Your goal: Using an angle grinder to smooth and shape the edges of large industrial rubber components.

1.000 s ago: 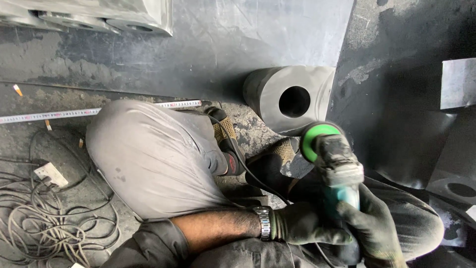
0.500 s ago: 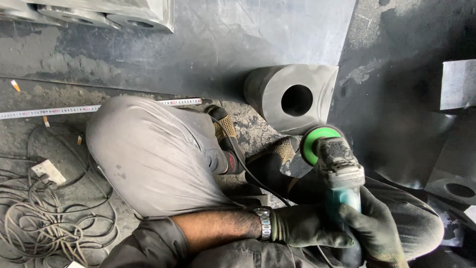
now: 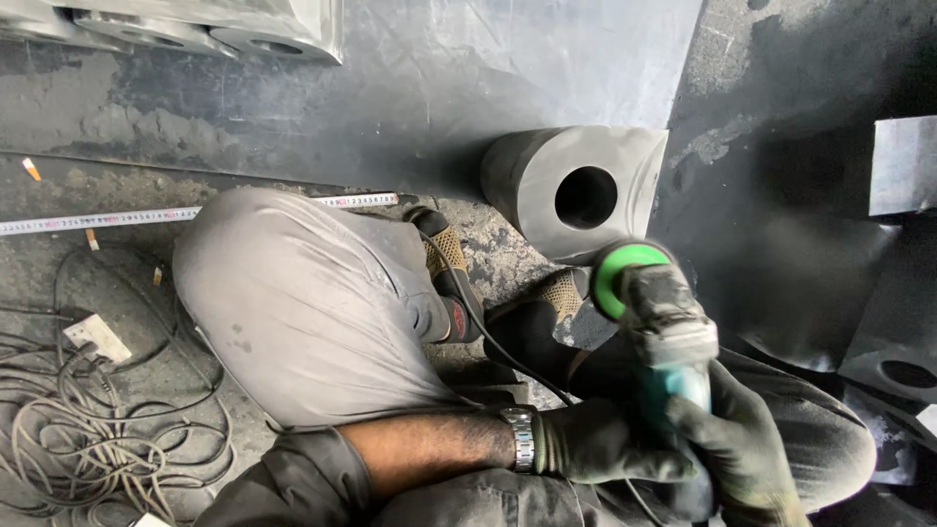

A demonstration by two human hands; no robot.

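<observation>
Head view: left hand point(image 3: 610, 444) and right hand point(image 3: 747, 449) grip angle grinder point(image 3: 659, 312).

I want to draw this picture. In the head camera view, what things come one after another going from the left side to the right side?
Tangle of cables → bent knee in grey trousers → wristwatch → left hand in a dark glove → angle grinder with a green disc → right hand, also gloved → dark metal block.
</observation>
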